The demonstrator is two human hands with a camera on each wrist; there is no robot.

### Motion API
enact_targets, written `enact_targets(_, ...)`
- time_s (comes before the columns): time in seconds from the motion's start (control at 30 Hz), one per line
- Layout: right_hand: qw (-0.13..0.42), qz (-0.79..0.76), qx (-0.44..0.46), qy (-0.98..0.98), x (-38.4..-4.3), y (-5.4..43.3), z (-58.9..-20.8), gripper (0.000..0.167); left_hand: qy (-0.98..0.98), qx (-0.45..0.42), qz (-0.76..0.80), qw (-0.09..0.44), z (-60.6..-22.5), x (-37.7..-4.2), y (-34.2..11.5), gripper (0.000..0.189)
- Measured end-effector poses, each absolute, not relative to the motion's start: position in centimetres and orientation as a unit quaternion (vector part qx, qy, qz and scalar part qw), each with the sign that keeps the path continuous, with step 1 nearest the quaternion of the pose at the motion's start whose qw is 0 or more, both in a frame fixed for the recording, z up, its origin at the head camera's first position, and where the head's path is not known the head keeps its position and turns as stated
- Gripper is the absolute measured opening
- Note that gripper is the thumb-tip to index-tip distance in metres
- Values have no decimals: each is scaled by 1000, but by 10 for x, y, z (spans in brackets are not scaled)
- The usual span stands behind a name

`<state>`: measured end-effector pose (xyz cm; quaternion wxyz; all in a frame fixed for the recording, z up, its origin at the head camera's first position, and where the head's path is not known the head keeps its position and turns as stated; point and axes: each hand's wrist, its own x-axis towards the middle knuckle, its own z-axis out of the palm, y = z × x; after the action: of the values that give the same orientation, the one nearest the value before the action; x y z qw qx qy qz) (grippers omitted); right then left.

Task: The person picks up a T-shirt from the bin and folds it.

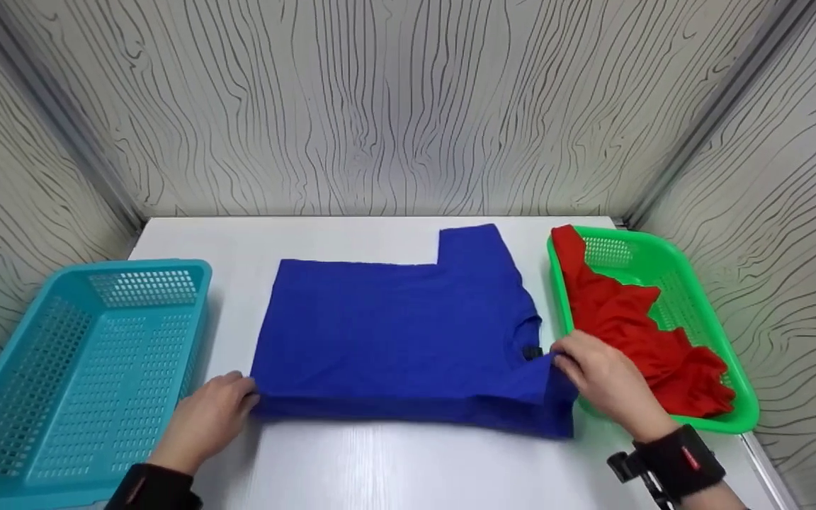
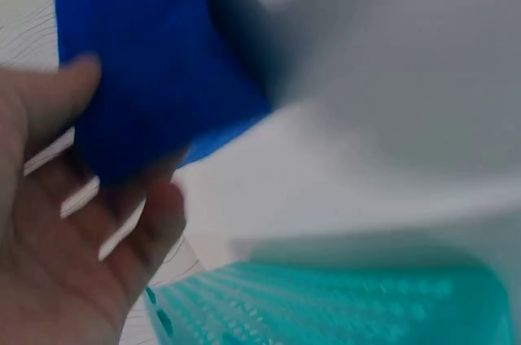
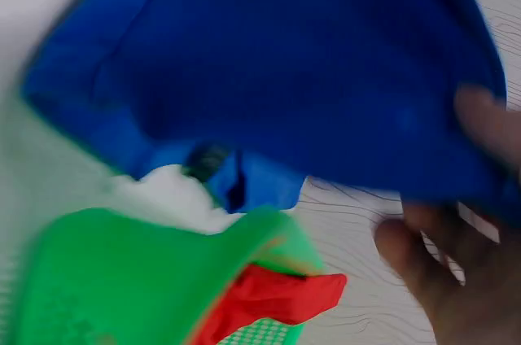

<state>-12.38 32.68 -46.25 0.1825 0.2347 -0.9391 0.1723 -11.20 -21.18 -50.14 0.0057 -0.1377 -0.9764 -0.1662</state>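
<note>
A blue T-shirt (image 1: 394,326) lies spread sideways on the white table, its neckline and dark label to the right and one sleeve pointing to the back. My left hand (image 1: 215,414) pinches the shirt's near left corner at the hem. At the neck end, my right hand (image 1: 603,375) pinches the shoulder part and lifts it slightly, so the near side folds over along the front edge. In the left wrist view, the blue cloth (image 2: 155,68) passes between thumb and fingers. The right wrist view shows the raised cloth (image 3: 309,76) held at its edge.
A teal perforated basket (image 1: 199,297) stands on the left. On the right, a green basket (image 1: 723,304) holds a crumpled red garment (image 1: 635,333), part of it draped over the rim. Patterned wall panels (image 1: 380,106) enclose the back and sides of the white table (image 1: 351,467).
</note>
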Motion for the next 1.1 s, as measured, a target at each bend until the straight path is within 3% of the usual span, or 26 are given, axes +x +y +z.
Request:
enact_targets(0.1,239,149,197,-939,-146,320,-457,15,-975,-103,-191,39,-499,-131,-204,1)
enact_targets(0.27,306,98,183,-929,-182,311,-458,6,-973,-57,-199,101,-503,-162,-191,10)
enact_targets(0.37,315,65,162,-933,-196,305,-459,3,-973,-26,-187,135,-508,-175,-183,13)
enact_targets(0.5,262,74,79,-959,-201,293,-462,14,-968,13,-192,159,-517,-186,-175,13)
enact_targets(0.63,217,113,29,-969,-197,282,-473,17,-961,29,-222,165,-526,-187,-170,26)
enact_targets(0.73,220,127,70,-965,-187,277,-488,27,-965,-14,-221,142,-536,-181,-169,33)
enact_targets(0.83,207,124,140,-960,-174,275,-511,18,-973,-98,-189,88,-546,-169,-170,26)
enact_targets(0.9,170,120,185,-960,-166,275,-529,16,-974,-143,-173,46,-552,-160,-172,26)
enact_targets(1.03,71,108,235,-963,-150,280,-558,28,-976,-160,-148,1,-554,-144,-176,30)
enact_targets(1.1,65,105,241,-963,-144,282,-567,31,-978,-155,-139,0,-551,-139,-176,28)
